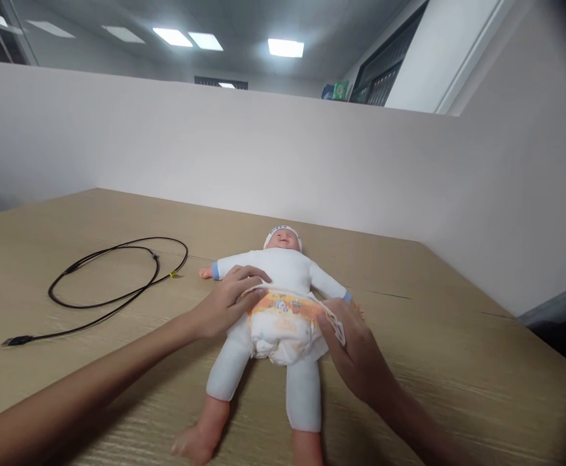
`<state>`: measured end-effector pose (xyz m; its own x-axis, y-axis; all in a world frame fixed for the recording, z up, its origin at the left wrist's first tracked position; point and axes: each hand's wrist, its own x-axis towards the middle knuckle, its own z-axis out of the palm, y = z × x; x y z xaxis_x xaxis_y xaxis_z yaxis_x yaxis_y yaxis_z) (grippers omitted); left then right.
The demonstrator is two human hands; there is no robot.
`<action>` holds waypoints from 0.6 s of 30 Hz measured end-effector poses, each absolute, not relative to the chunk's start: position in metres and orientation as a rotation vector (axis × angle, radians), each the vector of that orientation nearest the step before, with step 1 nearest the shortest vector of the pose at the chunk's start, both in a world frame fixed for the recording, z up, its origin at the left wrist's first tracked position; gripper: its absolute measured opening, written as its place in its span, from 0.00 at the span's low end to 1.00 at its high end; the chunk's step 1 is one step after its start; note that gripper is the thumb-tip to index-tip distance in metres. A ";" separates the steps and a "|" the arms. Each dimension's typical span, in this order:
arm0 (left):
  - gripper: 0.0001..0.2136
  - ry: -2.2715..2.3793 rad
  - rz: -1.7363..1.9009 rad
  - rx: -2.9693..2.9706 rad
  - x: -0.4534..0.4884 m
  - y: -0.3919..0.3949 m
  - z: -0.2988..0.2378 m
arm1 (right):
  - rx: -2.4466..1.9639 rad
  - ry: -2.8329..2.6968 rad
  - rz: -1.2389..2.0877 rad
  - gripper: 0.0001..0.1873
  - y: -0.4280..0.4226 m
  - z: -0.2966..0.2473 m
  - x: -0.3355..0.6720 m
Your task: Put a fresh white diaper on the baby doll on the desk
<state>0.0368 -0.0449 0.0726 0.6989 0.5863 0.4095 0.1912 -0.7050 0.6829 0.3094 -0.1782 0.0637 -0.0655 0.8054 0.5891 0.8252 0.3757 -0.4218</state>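
Doll [290, 266]: a baby doll in a white suit, with blue cuffs, a white cap with blue marks, and pinkish feet.
Diaper [285, 327]: white and puffy, bunched at the crotch, with an orange band across the front printed with small cartoon figures; a frilled flap sticks out at the side by your right hand [355, 349].
Pointing: the doll lies on its back, head away from you toward the wall [244, 149], feet toward you, arms spread to both sides.
Long axis: the doll's runs from near to far, almost straight ahead of you; the diaper's band runs crosswise to it, waist edge toward the head, crotch toward the legs.
Place: the doll is on the wooden table [423, 349], right in front of you; the diaper covers its hips, between your hands.
Left hand [237, 298]: your thumb rests at the band's corner and your fingers spread over the doll's belly; you cannot tell from this view whether it pinches the diaper.
Right hand: it grasps the diaper's side flap, thumb over the front, fingertips hidden.
Cable [86, 307]: black, loosely coiled on the table to your left, apart from the doll, with a yellow tag [174, 274].
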 end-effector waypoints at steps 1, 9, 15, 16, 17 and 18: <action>0.15 0.609 0.833 2.285 0.042 -0.039 0.075 | -1.404 -1.839 -0.009 0.14 -0.168 0.064 0.313; 0.27 0.738 0.719 1.721 0.083 0.016 0.070 | -1.468 -1.386 0.522 0.20 -0.089 0.037 0.335; 0.28 0.741 0.545 1.385 0.086 0.037 0.056 | -1.409 -1.233 0.633 0.29 -0.068 0.003 0.345; 0.27 0.744 0.528 1.355 0.085 0.037 0.056 | -1.402 -1.246 0.632 0.30 -0.067 0.001 0.346; 0.27 0.754 0.517 1.330 0.083 0.036 0.056 | -1.395 -1.264 0.627 0.30 -0.068 0.001 0.347; 0.27 0.763 0.512 1.310 0.082 0.036 0.056 | -1.387 -1.286 0.616 0.31 -0.068 0.001 0.347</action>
